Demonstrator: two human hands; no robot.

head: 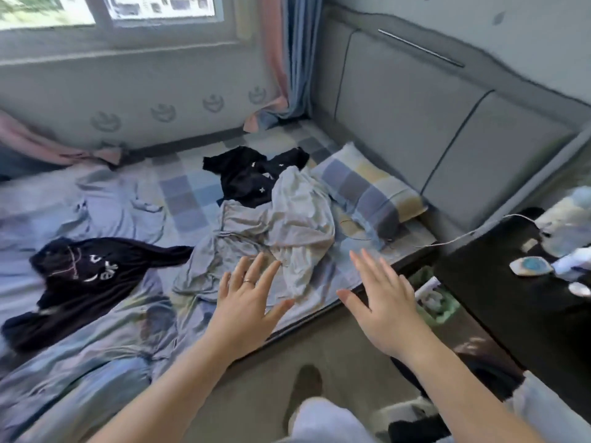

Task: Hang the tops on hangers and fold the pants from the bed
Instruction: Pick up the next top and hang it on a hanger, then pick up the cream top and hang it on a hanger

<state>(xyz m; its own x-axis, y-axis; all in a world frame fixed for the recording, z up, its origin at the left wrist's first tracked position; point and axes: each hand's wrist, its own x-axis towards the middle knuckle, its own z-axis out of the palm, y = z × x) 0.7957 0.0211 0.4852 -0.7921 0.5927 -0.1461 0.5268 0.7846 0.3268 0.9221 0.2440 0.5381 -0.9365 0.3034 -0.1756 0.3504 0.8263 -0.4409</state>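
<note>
A crumpled pale grey garment (281, 228) lies in a heap near the bed's right edge. Behind it a black garment with small white marks (249, 174) is spread out. Another black top with white lettering (86, 276) lies at the left on the bed (179, 193). My left hand (249, 298) is stretched out flat with fingers spread, its fingertips just short of the grey heap. My right hand (380, 295) is also flat and spread, hovering over the bed's edge to the right of the heap. Neither hand holds anything.
A checked pillow (371, 187) leans near the grey padded headboard (415, 116). A dark bedside table (511, 302) with small items and a white cable stands at the right. A rumpled blue sheet (80, 362) covers the near left. Curtains (287, 59) hang in the corner.
</note>
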